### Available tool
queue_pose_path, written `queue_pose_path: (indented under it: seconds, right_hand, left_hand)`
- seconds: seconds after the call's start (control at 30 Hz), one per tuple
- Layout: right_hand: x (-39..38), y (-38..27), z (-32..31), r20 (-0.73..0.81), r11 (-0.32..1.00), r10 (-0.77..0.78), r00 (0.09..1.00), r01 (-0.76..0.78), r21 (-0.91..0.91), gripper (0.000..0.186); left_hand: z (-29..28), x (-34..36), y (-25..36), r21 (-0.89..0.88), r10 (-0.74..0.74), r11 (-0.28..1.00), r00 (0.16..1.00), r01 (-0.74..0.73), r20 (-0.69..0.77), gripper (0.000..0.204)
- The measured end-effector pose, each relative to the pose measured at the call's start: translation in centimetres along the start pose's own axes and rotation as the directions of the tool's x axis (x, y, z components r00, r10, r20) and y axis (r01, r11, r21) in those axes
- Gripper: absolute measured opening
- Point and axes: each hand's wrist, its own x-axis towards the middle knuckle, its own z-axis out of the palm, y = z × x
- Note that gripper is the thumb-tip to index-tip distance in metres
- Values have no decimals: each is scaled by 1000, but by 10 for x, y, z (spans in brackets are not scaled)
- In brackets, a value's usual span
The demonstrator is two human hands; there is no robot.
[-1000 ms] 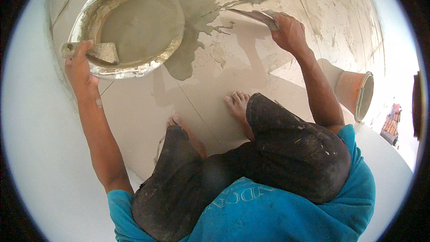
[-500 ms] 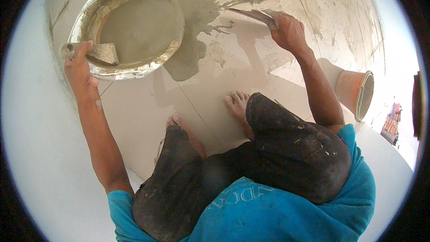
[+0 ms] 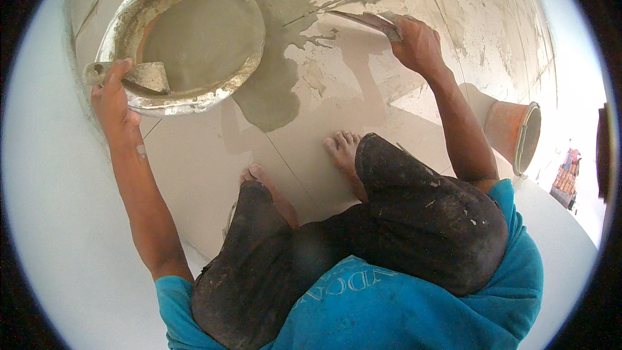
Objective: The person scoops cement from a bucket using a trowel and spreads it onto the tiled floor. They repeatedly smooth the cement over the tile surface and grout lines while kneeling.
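A pale wall (image 3: pixel 45 155) borders the brightly lit beige tiled floor (image 3: pixel 191 155).

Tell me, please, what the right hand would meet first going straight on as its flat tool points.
The right hand, flat tool leading, would likely meet the grey puddle first, then the bucket; the tool's height is hard to judge, so it might pass over the puddle.

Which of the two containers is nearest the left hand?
The large basin with the pale, crusted rim: the left hand, gripping a scraper, is at that rim. The orange bucket stands farther off, beyond the right forearm.
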Motion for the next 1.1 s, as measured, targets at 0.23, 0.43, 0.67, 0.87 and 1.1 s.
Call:
queue_pose_path:
  seconds: [0.23,0.43,0.67,0.87,1.1]
  right_hand:
    - [1,0,1,23,1000,23,999,-23,-20,24]
    - [4,-1,-4,126,995,53,991,-42,-85,31]
    - [5,1,-3,123,993,65,990,-52,-108,29]
    - [5,7,1,117,993,42,992,-28,-118,29]
    - [4,4,0,24,999,26,999,-26,-19,30]
  left_hand:
    - [-4,5,-3,21,-3,1000,1000,3,-14,51]
    - [-3,4,-1,19,-4,1000,1000,4,-15,50]
    - [-1,2,3,8,-7,1000,1000,8,-4,49]
    - [-3,4,-1,6,3,1000,1000,-3,-1,47]
    - [-3,5,0,5,5,1000,1000,-5,0,48]
